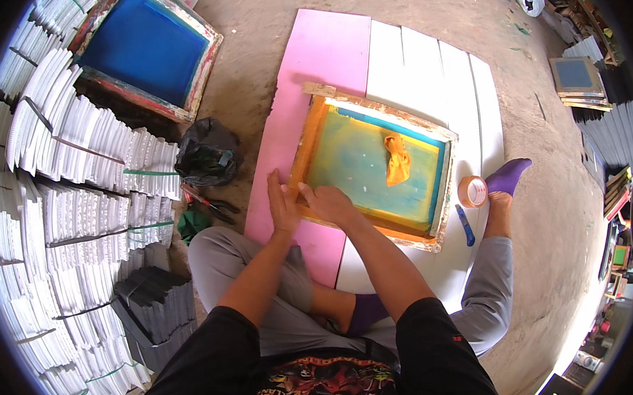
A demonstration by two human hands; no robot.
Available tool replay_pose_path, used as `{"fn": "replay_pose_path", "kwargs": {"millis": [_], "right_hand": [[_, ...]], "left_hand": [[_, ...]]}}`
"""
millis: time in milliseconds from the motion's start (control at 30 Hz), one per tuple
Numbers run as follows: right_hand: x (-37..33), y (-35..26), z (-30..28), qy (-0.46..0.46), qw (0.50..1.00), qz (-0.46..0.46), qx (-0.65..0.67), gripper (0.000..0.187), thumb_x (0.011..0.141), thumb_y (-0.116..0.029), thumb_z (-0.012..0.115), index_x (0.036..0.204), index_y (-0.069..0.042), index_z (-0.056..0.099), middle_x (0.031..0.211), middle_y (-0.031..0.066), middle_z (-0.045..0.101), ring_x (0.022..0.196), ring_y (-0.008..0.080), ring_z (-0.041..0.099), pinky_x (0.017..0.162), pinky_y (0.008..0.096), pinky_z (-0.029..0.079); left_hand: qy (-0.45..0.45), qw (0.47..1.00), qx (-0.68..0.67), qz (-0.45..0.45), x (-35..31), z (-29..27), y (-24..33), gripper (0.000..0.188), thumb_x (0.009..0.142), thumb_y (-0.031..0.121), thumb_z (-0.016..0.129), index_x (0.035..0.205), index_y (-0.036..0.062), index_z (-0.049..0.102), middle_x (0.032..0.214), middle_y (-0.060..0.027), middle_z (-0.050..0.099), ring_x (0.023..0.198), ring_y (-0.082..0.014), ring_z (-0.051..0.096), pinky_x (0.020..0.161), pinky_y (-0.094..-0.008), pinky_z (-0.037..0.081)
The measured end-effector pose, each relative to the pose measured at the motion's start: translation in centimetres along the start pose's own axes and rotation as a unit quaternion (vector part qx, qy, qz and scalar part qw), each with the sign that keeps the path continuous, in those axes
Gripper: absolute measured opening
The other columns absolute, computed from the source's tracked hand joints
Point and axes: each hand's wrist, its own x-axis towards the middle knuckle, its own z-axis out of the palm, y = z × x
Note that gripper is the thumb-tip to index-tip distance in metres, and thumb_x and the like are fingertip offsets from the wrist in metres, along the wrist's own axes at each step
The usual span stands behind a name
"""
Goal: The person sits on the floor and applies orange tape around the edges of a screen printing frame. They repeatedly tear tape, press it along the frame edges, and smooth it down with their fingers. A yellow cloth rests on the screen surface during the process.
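Frame: the wooden frame [372,168] lies flat on pink and white boards [409,66] on the floor.
Inside: an orange rag [397,159] sits on its green screen.
Left hand [282,204]: flat, fingers straight, pressing the frame's near corner.
Right hand [326,202]: curled over the near edge, gripping it.
Beside: tape roll [473,191].

A second blue-meshed frame [147,44] leans at far left above stacks of white sheets [65,206]. A black plastic bag [208,152] and pliers [212,204] lie on the floor nearby. A tape roll [473,191] and blue cutter [464,225] sit right.
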Motion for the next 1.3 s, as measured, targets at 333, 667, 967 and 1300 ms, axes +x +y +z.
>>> {"fn": "replay_pose_path", "kwargs": {"millis": [333,667,967,1300], "right_hand": [[1.5,-0.9,-1.9,-0.017,0.997,0.067,0.038,0.094,0.108,-0.066,0.021,0.102,0.012,0.072,0.106,0.0403,0.068,0.113,0.0538,0.063,0.104,0.0533,0.046],[2.2,-2.3,-2.4,-0.055,0.992,0.091,0.063,0.104,0.104,-0.076,0.02,0.108,0.014,0.073,0.113,0.0384,0.069,0.115,0.0519,0.064,0.105,0.0509,0.046],[2.5,-1.9,-1.6,-0.058,0.989,0.08,0.111,0.104,0.103,-0.078,0.021,0.108,0.012,0.074,0.115,0.036,0.07,0.117,0.05,0.063,0.104,0.0502,0.046],[0.8,-0.6,-2.6,-0.052,0.993,0.082,0.07,0.101,0.105,-0.073,0.018,0.109,0.01,0.074,0.119,0.0343,0.07,0.119,0.0521,0.062,0.107,0.0541,0.044]], "left_hand": [[-0.02,0.999,0.034,0.01,0.1,-0.2,0.7,0.058,0.114,0.035,0.032,0.156,-0.0053,0.036,0.159,-0.0281,0.04,0.152,-0.046,0.03,0.126,-0.0513,0.022],[-0.043,0.998,0.043,0.007,0.1,-0.5,0.7,0.061,0.115,0.038,0.031,0.16,-0.0034,0.032,0.164,-0.0267,0.032,0.155,-0.0404,0.027,0.128,-0.0459,0.021],[-0.038,0.996,0.074,0.016,0.0,-0.7,0.6,0.062,0.114,0.039,0.029,0.158,-0.0044,0.032,0.161,-0.0282,0.036,0.153,-0.0458,0.028,0.127,-0.0513,0.02],[-0.048,0.992,0.11,0.032,0.1,-0.6,0.7,0.06,0.114,0.035,0.031,0.158,-0.0057,0.033,0.161,-0.028,0.036,0.154,-0.0474,0.026,0.127,-0.0541,0.019]]}}
